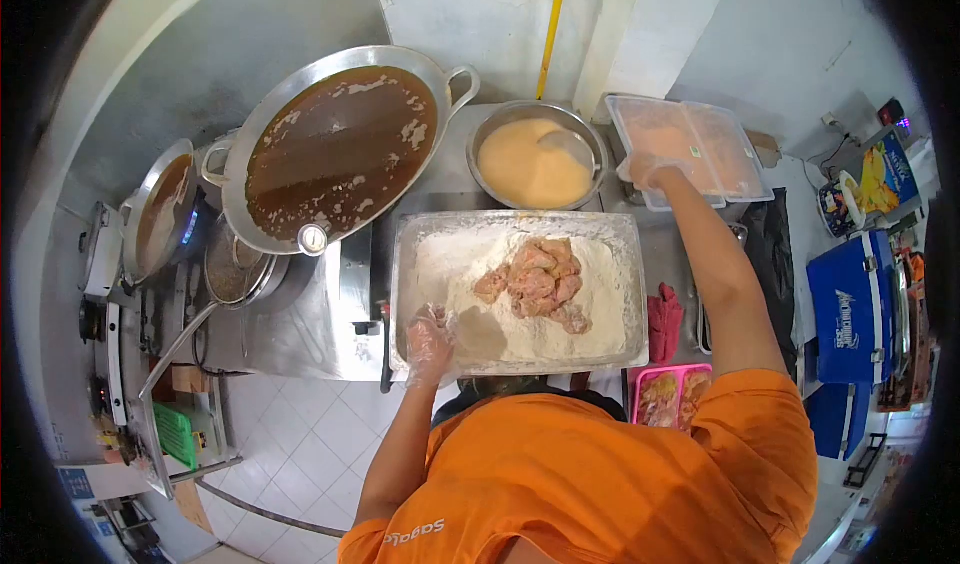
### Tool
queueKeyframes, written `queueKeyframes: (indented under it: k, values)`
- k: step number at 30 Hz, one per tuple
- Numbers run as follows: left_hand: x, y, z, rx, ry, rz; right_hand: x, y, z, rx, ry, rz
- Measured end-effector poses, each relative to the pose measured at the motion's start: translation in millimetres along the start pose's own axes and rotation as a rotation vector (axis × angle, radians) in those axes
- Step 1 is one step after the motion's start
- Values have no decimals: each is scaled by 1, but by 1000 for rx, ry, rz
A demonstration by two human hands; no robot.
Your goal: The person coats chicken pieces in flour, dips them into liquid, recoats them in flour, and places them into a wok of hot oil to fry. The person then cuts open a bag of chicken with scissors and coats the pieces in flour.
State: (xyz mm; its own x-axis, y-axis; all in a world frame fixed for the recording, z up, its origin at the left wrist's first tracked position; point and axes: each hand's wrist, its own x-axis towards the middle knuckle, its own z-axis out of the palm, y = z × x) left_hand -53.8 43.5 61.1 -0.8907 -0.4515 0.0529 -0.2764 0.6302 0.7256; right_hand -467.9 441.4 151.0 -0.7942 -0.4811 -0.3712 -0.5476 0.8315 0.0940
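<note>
Orange shirt [520,444] fabric lies closest in this head view, and just past it sits the metal tray [520,369] on the steel tabletop [290,324], its long side running left to right before me. The raw meat pieces [540,276] are heaped on the flour [610,274], a little right of the tray's middle. I find no single long axis in the heap; one piece reaches out to the left and another toward my near right.

My left hand [431,339], in a clear glove, is at the tray's near left side, with its fingers a bit curled. I see nothing in that grip, but cannot tell whether it is closed on the rim or loose. From it the meat lies to the right and slightly farther off, across a patch of flour, so this hand is the nearer one.

My right hand [648,168], gloved too, reaches out beyond the tray to the left side of the clear plastic containers [690,144]. Whether that grip is clenched or just touching, I cannot tell. From there the meat lies back toward me and to the left. Just left of that hand stands the metal bowl of pale batter [525,169], and farther left the big pan of brown oil [340,154].
</note>
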Motion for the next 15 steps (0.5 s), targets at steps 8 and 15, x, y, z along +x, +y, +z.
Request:
queueKeyframes:
  k: [8, 15]
  values:
    - [1, 0, 1, -19, -45, -9, -14, -79, 14, 963, -308, 187]
    - [3, 5, -3, 1, -33, 8, -2, -65, 78, 922, -39, -94]
